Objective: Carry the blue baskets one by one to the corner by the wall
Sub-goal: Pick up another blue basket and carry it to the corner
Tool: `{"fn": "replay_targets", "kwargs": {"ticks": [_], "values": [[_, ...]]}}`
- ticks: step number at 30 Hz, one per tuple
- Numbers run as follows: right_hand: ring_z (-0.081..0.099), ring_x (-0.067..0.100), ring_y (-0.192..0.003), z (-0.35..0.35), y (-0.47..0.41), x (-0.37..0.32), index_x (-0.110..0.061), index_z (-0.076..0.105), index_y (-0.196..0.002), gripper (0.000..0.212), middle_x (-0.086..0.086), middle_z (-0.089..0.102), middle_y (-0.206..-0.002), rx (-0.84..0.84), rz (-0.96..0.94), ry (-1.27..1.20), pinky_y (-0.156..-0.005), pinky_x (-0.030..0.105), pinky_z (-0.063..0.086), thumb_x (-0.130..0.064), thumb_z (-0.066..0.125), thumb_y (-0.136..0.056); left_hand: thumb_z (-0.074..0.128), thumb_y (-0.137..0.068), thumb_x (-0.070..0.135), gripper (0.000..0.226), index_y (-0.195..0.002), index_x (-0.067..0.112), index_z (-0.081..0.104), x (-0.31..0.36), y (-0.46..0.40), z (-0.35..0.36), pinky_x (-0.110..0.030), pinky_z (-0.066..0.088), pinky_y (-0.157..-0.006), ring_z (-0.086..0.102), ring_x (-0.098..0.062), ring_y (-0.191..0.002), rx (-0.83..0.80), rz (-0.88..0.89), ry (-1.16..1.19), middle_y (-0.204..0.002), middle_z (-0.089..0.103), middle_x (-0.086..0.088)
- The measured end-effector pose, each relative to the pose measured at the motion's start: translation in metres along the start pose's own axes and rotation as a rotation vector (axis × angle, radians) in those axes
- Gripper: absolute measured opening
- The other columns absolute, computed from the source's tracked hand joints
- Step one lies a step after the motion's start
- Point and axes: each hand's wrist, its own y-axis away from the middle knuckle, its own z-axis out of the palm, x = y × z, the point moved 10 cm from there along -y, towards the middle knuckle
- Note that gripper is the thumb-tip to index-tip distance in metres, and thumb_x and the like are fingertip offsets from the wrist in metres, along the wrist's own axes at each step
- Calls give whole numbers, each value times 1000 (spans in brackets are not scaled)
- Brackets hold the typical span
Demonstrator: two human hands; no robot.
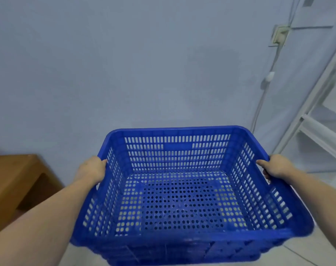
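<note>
A large blue perforated plastic basket (182, 192) fills the lower middle of the head view, held out in front of me and empty inside. My left hand (93, 169) grips its left rim, thumb over the edge. My right hand (274, 167) grips the right rim, fingers curled under the lip. Below its near edge I see more blue plastic (182, 252), seemingly other baskets stacked beneath; whether they touch I cannot tell.
A pale blue wall (124, 64) stands straight ahead. A wooden piece of furniture (13, 181) sits at the lower left. A white metal rack (320, 116) leans in at the right, with a wall socket (279, 34) and a hanging cable beside it. Tiled floor shows at the bottom right.
</note>
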Motion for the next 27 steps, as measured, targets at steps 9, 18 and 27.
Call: {"fn": "replay_targets", "kwargs": {"ticks": [9, 18, 27], "values": [[68, 32, -66, 100, -133, 24, -6, 65, -74, 43, 11, 71, -60, -7, 81, 45, -72, 39, 54, -41, 57, -98, 37, -104, 42, 47, -117, -1, 50, 42, -88, 123, -49, 46, -90, 59, -43, -106, -147, -96, 113, -116, 60, -23], [67, 29, -58, 231, -250, 99, -2, 64, -78, 49, 13, 70, -57, -111, 186, 45, -65, 38, 52, -47, 57, -96, 39, -105, 39, 43, -110, -2, 50, 77, -140, 275, -44, 42, -80, 61, -45, -101, -241, -196, 75, -107, 64, -26], [66, 28, -61, 366, -327, 163, -11, 56, -81, 45, 11, 69, -66, -144, 208, 155, -61, 38, 54, -54, 51, -96, 39, -102, 48, 39, -96, 9, 44, 65, -176, 438, -49, 52, -73, 62, -39, -79, -277, -276, 92, -86, 60, -15]]}}
